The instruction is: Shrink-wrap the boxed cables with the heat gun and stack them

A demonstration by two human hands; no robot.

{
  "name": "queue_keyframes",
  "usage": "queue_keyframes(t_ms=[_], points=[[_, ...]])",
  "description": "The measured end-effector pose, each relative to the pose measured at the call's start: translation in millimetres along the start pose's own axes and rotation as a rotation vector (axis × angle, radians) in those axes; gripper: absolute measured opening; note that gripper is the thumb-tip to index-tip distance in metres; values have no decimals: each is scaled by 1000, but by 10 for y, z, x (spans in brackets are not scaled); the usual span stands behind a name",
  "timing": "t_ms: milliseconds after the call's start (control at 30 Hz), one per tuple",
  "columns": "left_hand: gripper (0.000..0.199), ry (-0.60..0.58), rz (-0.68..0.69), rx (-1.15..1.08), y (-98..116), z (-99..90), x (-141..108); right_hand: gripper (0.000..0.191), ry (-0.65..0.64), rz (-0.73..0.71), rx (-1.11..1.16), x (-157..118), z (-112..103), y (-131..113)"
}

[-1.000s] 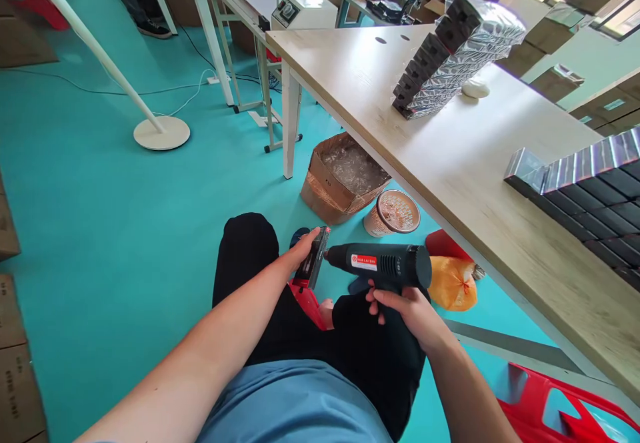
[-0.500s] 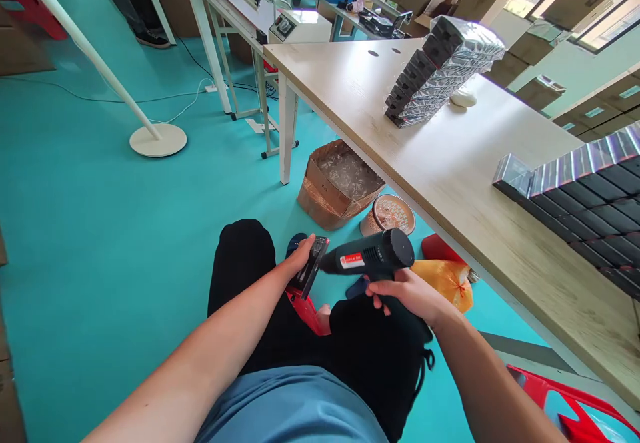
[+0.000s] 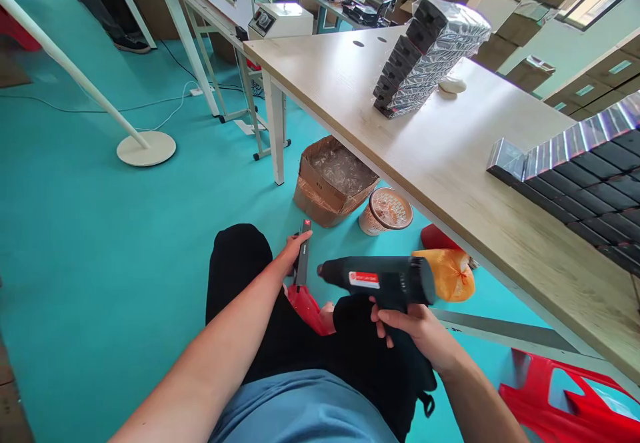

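Note:
My left hand [image 3: 294, 249] is closed on a slim dark box [image 3: 303, 256], which I see edge-on with a small red mark at its top end. In my right hand [image 3: 407, 326] is a dark heat gun [image 3: 377, 279] with a red-and-white label, gripped by its handle. Its nozzle points left toward the box, with a small gap between them. Part of a red stool seat [image 3: 307, 306] shows between my black-clad legs.
To the right stands a wooden table [image 3: 445, 183] bearing a shiny wrapped stack of black boxes [image 3: 425, 56] and a long row of boxes [image 3: 590, 183]. Below it are a carton of clear film [image 3: 320, 193], a waste basket [image 3: 370, 219], an orange bag [image 3: 447, 276] and a red stool [image 3: 550, 389].
The box has turned in my left hand from its broad face to its narrow edge. My right hand has drawn the heat gun slightly down and right, widening the gap.

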State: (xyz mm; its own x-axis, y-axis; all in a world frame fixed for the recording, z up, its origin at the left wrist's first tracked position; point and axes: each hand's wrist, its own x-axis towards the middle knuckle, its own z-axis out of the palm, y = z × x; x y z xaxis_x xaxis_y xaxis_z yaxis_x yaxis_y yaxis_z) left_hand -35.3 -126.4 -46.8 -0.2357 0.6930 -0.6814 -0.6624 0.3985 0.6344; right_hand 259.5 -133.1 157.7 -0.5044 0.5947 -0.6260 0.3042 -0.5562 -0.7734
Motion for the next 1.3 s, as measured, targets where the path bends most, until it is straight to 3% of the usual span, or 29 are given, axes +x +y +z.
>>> queue_keyframes(t_ms=[100, 200, 300, 467, 633, 767, 967, 1100, 1233, 1300], points=[[51, -74, -101, -203, 163, 39, -115, 43, 97, -20, 204, -60, -16, 198], [57, -242, -101, -338, 314, 93, -220, 42, 43, -32, 301, -106, 23, 329], [64, -316, -128, -341, 398, 138, -275, 39, 33, -86, 363, -93, 87, 381], [71, -306, -191, -241, 392, 137, -301, 32, 165, -87, 500, 99, 56, 393], [63, -254, -259, -191, 353, 90, -300, 29, 138, -57, 626, 298, -20, 369], [56, -239, -274, -175, 342, 91, -301, 29, 116, -71, 607, 341, 66, 282], [50, -227, -314, -247, 339, 100, -299, 33, -32, -119, 434, 284, 194, 131], [46, -232, -273, -307, 330, 109, -299, 35, 69, -190, 353, 206, 194, 78], [43, -283, -171, -415, 346, 119, -304, 31, -101, -149, 249, 114, 171, 107], [44, -320, -147, -451, 355, 109, -309, 31, -35, -163, 283, 121, 135, 152]])
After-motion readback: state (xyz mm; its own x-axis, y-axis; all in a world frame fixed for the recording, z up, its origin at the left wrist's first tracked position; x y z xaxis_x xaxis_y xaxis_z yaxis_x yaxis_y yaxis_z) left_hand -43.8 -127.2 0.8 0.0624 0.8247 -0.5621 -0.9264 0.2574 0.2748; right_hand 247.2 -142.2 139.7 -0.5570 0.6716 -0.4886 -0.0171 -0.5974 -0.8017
